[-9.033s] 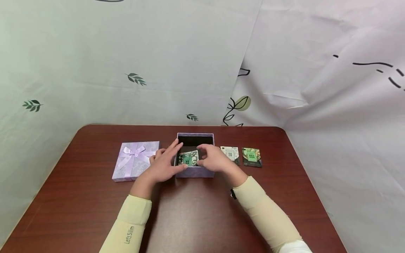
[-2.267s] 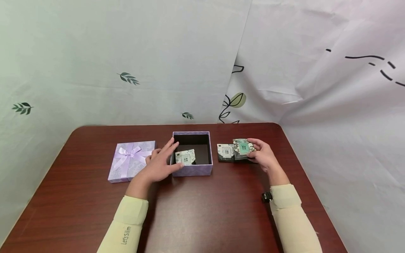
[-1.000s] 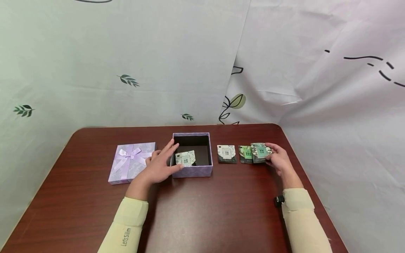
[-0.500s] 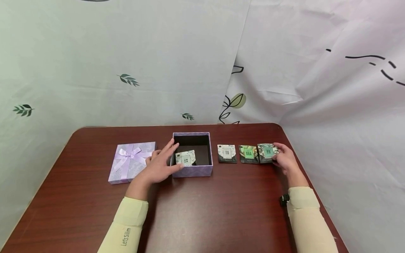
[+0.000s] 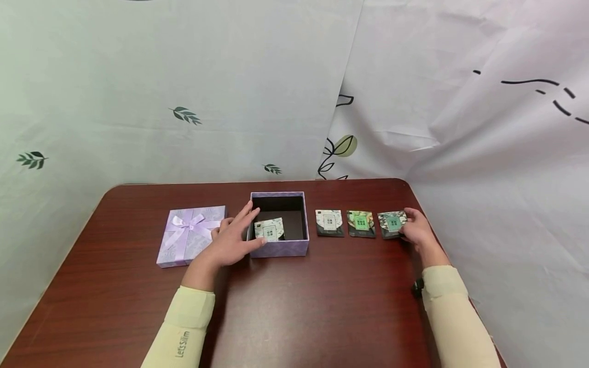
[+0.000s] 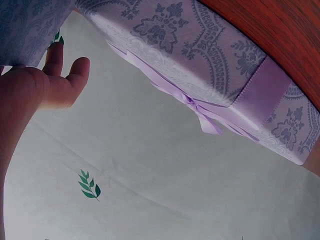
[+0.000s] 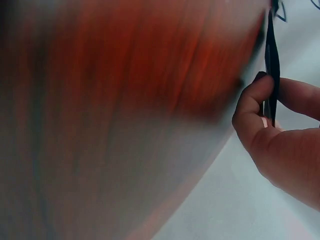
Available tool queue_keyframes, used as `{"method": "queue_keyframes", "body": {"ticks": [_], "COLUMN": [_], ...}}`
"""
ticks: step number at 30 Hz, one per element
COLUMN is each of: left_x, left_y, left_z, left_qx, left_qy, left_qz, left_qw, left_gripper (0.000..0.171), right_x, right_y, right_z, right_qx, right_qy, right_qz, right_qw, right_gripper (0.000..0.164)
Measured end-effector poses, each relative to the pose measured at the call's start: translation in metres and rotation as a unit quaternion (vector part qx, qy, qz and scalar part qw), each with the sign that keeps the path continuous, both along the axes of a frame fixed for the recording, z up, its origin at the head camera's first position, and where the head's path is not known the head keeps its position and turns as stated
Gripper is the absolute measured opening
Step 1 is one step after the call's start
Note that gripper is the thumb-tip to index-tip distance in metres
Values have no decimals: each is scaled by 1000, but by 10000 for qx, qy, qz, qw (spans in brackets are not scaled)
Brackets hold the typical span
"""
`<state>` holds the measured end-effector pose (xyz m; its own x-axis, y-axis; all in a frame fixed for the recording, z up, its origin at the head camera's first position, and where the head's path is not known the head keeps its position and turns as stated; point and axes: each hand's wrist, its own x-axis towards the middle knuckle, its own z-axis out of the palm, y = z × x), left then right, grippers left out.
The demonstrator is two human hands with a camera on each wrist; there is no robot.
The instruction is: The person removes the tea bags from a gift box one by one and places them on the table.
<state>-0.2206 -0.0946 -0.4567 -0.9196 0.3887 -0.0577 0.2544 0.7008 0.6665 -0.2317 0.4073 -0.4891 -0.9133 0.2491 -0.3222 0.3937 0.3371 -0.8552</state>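
In the head view my right hand [image 5: 418, 230] pinches the right edge of a green floral sachet [image 5: 391, 225] at the right end of a row. Edge-on in the right wrist view, the thin dark sachet [image 7: 271, 57] sits between thumb and fingers. My left hand [image 5: 229, 242] rests spread at the left side of an open lilac box [image 5: 280, 249], thumb near its front rim. Inside the box's dark interior a pale floral sachet [image 5: 270, 229] leans at the front left. Bent fingers [image 6: 75, 82] show beside the box's patterned wall [image 6: 30, 30] in the left wrist view.
A white-and-black sachet [image 5: 329, 223] and a bright green one [image 5: 361, 223] lie between box and right hand. The box lid [image 5: 167, 255], tied with a lilac ribbon bow [image 5: 190, 224], lies left on the brown table [image 5: 294, 312]. A pale curtain [image 5: 239, 102] hangs behind.
My right hand has carried the green floral sachet from the box, past the two lying sachets, to the row's right end, lowering it. The left hand keeps its place at the box.
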Motion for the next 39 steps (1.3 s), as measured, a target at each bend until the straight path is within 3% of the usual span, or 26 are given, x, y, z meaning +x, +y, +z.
{"method": "queue_keyframes", "body": {"ticks": [10,20,31,39], "left_x": [0,-1,-1,0], "left_y": [1,1,1,1], "left_z": [1,2,1,2], "left_qx": [-24,-2,-4,-13], "left_qy": [-26,-52,-27,-49], "left_qz": [12,25,32,27], "left_qw": [10000,10000,10000,10000], "left_gripper": [84,83,83,83], "right_x": [-5,-4,-2,1], "right_y": [1,-4,-6,-8], "right_z": [-3,0,3,3], "right_qx": [1127,2210,2358,2052], "right_qy": [-101,-367,-455,-350], "right_qz": [102,170,435,202], "right_qw": [9935,9744,9698,9779], "right_gripper": [68,62,63,63]}}
